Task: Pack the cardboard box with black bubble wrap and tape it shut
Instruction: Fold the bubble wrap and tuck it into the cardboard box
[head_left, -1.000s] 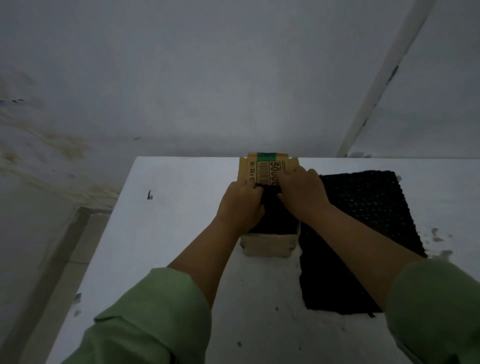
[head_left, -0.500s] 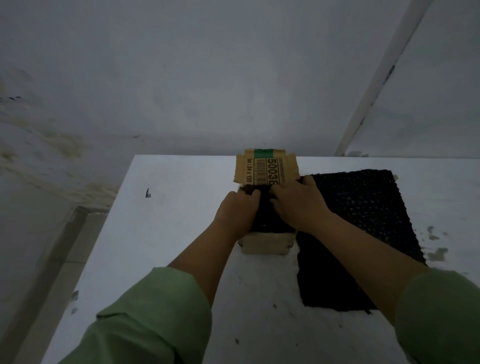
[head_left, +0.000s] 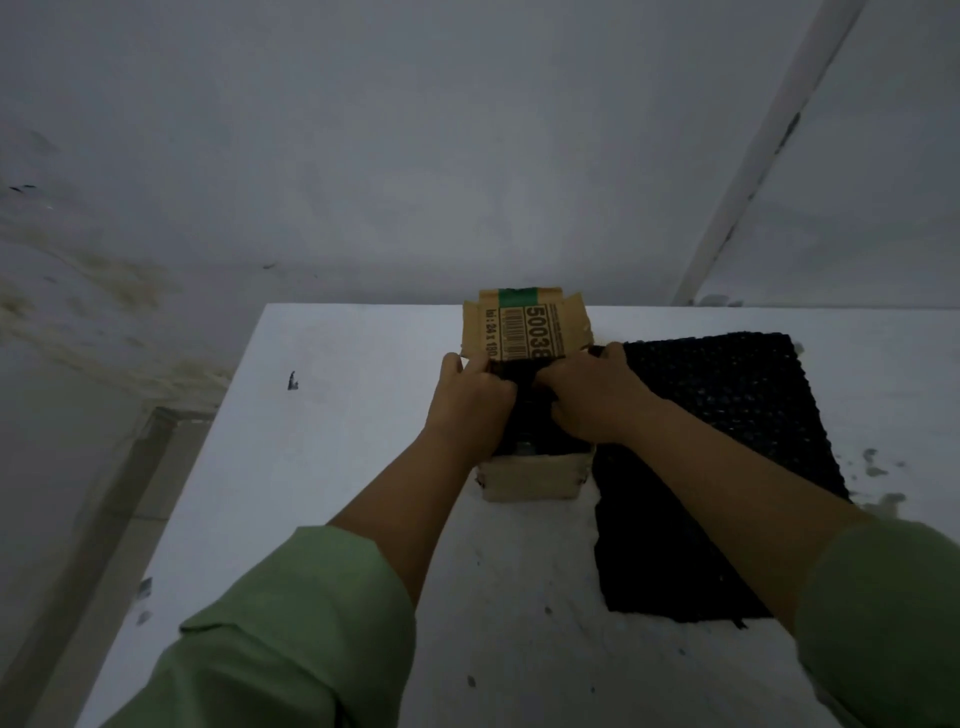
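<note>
1. Cardboard box (head_left: 530, 475) at table (head_left: 332, 467) centre, far flap (head_left: 524, 332) printed, upright.
2. Black wrap (head_left: 524, 421) fills it; a flat sheet (head_left: 727, 415) lies at 3 o'clock.
3. Left hand (head_left: 470, 402) and right hand (head_left: 589, 397) press curled on the wrap.

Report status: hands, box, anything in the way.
Left hand and right hand pressing black wrap into open cardboard box. Far flap up, untaped. Spare bubble wrap sheet beside box; nothing obstructing.

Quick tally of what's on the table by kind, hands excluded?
Box: 1
Black bubble wrap: 2, one piece in the box, one sheet flat beside it
Tape rolls: 0 in view
Total: 3
</note>
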